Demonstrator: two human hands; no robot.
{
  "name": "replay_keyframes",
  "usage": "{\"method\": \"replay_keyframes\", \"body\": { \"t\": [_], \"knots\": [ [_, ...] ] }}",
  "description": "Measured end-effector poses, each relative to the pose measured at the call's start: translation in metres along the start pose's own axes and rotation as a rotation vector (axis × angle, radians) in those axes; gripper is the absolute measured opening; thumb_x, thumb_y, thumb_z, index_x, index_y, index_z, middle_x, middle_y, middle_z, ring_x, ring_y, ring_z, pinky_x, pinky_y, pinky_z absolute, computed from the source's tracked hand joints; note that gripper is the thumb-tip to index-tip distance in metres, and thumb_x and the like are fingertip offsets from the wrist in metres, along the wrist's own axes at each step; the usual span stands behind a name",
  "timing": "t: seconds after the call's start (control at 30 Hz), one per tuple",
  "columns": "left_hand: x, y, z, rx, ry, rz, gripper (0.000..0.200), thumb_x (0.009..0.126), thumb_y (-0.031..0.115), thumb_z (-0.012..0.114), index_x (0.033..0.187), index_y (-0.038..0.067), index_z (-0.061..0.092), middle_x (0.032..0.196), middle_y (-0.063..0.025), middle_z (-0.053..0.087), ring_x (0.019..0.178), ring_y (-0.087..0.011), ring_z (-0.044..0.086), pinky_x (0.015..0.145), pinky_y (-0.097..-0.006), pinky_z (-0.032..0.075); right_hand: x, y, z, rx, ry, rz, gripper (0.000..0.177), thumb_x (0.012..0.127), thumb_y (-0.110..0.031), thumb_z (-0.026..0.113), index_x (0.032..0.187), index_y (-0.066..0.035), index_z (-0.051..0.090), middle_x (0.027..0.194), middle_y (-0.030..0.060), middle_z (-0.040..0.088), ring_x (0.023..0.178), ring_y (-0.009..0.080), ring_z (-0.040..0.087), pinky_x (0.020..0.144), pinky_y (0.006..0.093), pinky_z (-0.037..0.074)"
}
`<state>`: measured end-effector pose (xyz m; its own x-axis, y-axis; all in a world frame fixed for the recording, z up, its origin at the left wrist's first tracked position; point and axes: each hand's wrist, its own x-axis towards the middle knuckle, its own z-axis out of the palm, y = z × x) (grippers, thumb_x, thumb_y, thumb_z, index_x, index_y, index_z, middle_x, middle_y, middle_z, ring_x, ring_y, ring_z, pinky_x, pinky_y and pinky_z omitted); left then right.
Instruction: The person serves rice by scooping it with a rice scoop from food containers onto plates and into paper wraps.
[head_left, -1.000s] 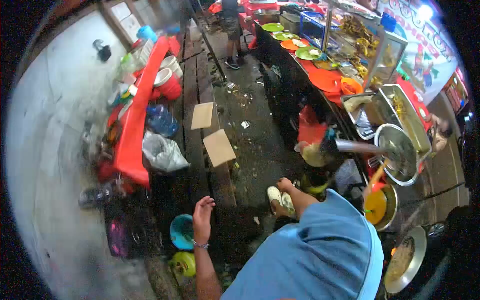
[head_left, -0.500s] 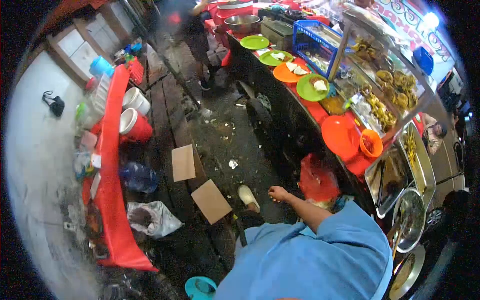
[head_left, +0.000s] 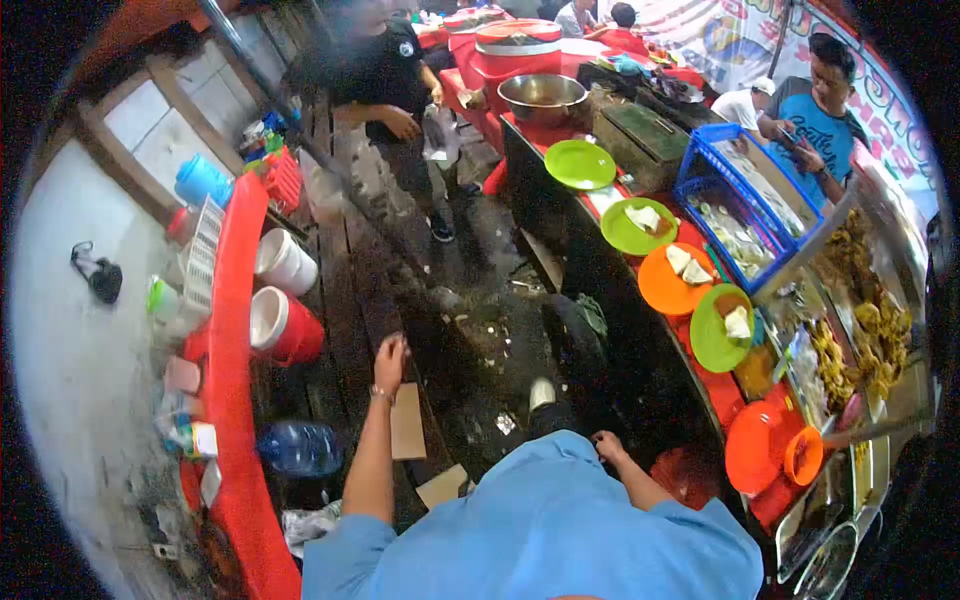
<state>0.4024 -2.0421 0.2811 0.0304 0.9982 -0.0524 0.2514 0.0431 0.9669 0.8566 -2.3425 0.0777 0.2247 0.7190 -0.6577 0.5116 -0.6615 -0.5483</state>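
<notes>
My left hand [head_left: 393, 350] is held out ahead of me over the floor, fingers curled in and nothing visible in them. A bracelet [head_left: 380, 392] circles that wrist. Close below it lies a flat piece of cardboard [head_left: 407, 422]. My right hand [head_left: 606, 446] hangs low by my blue shirt [head_left: 540, 520], its fingers loosely curled, with no object showing. A red plastic bag [head_left: 686, 474] is near that forearm. To the right, on the counter, are an orange plate [head_left: 757, 446] and a green plate with white food on it [head_left: 722, 328]; neither hand touches them.
Along the left runs a red-covered table [head_left: 233, 400], with a white bucket [head_left: 286, 258] and a water jug [head_left: 299, 448] beside it. A person in black [head_left: 385, 90] stands ahead in the wet aisle. A blue basket [head_left: 742, 200] and a metal bowl [head_left: 543, 98] occupy the right counter.
My left hand has come into view on the left. My right hand is now lower and closer to my body. The view has shifted, showing more people at the back.
</notes>
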Motion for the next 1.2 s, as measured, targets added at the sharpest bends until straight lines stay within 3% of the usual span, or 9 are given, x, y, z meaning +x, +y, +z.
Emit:
{"method": "replay_keyframes", "body": {
  "t": [0.17, 0.33, 0.37, 0.43, 0.5, 0.67, 0.9, 1.03, 1.2],
  "knots": [
    [0.165, 0.116, 0.07, -0.054, -0.08, 0.189, 0.025, 0.098, 0.02, 0.048, 0.114, 0.002, 0.057, 0.098, -0.004, 0.062, 0.084, -0.0112, 0.058, 0.074, -0.0259, 0.048, 0.121, -0.031, 0.025, -0.026, 0.008, 0.051, 0.042, 0.08, -0.025, 0.062, 0.117, -0.006, 0.062, 0.125, 0.0209, 0.056, 0.113, 0.0334, 0.055, 0.094, 0.0372, 0.045],
    [0.232, 0.031, 0.127, 0.359, -0.408, 0.299, 0.031, 0.096, 0.025, 0.051, 0.115, 0.001, 0.056, 0.096, -0.0074, 0.063, 0.078, -0.0131, 0.059, 0.068, -0.0274, 0.048, 0.241, -0.148, -0.07, -0.035, 0.054, -0.104, 0.038, 0.079, -0.028, 0.062, 0.107, -0.003, 0.062, 0.106, 0.0209, 0.06, 0.099, 0.0336, 0.058, 0.084, 0.0413, 0.046],
    [0.23, 0.018, 0.134, 0.352, -0.534, -0.139, 0.039, 0.094, 0.027, 0.053, 0.117, -0.004, 0.056, 0.103, -0.0138, 0.064, 0.088, -0.0191, 0.062, 0.078, -0.0315, 0.049, 0.249, -0.159, -0.084, -0.18, 0.091, -0.214, 0.035, 0.078, -0.03, 0.061, 0.095, 0.0, 0.063, 0.088, 0.0208, 0.065, 0.082, 0.0329, 0.062, 0.072, 0.0455, 0.047],
    [0.234, 0.014, 0.15, 0.367, -0.688, -0.148, 0.04, 0.094, 0.028, 0.054, 0.12, -0.002, 0.055, 0.104, -0.0131, 0.065, 0.088, -0.0187, 0.064, 0.08, -0.0311, 0.05, 0.258, -0.217, -0.11, -0.212, -0.025, 0.036, 0.029, 0.083, -0.027, 0.059, 0.097, -0.002, 0.063, 0.083, 0.013, 0.065, 0.072, 0.0243, 0.062, 0.065, 0.0403, 0.049],
    [0.257, 0.025, 0.169, 0.267, -0.745, -0.262, 0.041, 0.094, 0.028, 0.055, 0.123, -0.001, 0.053, 0.106, -0.0118, 0.065, 0.089, -0.0183, 0.064, 0.079, -0.0305, 0.05, 0.235, -0.294, -0.159, 0.472, -0.029, 0.024, 0.027, 0.089, -0.026, 0.056, 0.102, -0.003, 0.062, 0.085, 0.0064, 0.064, 0.07, 0.0152, 0.06, 0.063, 0.0316, 0.049],
    [0.393, 0.063, 0.229, 0.133, -1.017, -0.185, 0.038, 0.098, 0.027, 0.05, 0.125, 0.001, 0.05, 0.114, -0.0114, 0.061, 0.096, -0.0172, 0.061, 0.084, -0.0301, 0.049, 0.26, -0.359, -0.159, 1.036, 0.403, -0.125, 0.023, 0.091, -0.019, 0.054, 0.107, -0.004, 0.06, 0.087, 0.0054, 0.064, 0.069, 0.0129, 0.06, 0.058, 0.027, 0.049],
    [0.513, 0.12, 0.373, -0.315, -1.275, -0.424, 0.042, 0.098, 0.032, 0.048, 0.127, 0.002, 0.045, 0.117, -0.0117, 0.056, 0.097, -0.0201, 0.06, 0.086, -0.0349, 0.049, 0.296, -0.404, -0.117, 1.559, 0.796, 0.227, 0.023, 0.095, -0.021, 0.053, 0.107, -0.002, 0.057, 0.085, 0.0073, 0.064, 0.064, 0.013, 0.06, 0.055, 0.027, 0.05],
    [0.516, 0.12, 0.422, -0.404, -1.066, -0.469, 0.014, 0.098, 0.02, 0.05, 0.097, 0.006, 0.048, 0.084, -0.002, 0.055, 0.075, -0.014, 0.056, 0.072, -0.0336, 0.051, 0.267, -0.415, -0.134, 1.654, 1.148, 0.325, 0.028, 0.092, -0.022, 0.053, 0.11, 0.0, 0.057, 0.087, 0.01, 0.066, 0.062, 0.0159, 0.061, 0.054, 0.0288, 0.05],
    [0.492, 0.125, 0.429, -0.455, -0.849, -0.388, 0.013, 0.097, 0.019, 0.05, 0.094, 0.008, 0.044, 0.084, -0.0023, 0.054, 0.07, -0.0119, 0.052, 0.065, -0.0293, 0.049, 0.192, -0.374, -0.168, 1.696, 1.844, 0.282, 0.029, 0.096, -0.033, 0.05, 0.103, -0.005, 0.057, 0.08, 0.0066, 0.064, 0.061, 0.0127, 0.057, 0.053, 0.0253, 0.045]
  ]
}}
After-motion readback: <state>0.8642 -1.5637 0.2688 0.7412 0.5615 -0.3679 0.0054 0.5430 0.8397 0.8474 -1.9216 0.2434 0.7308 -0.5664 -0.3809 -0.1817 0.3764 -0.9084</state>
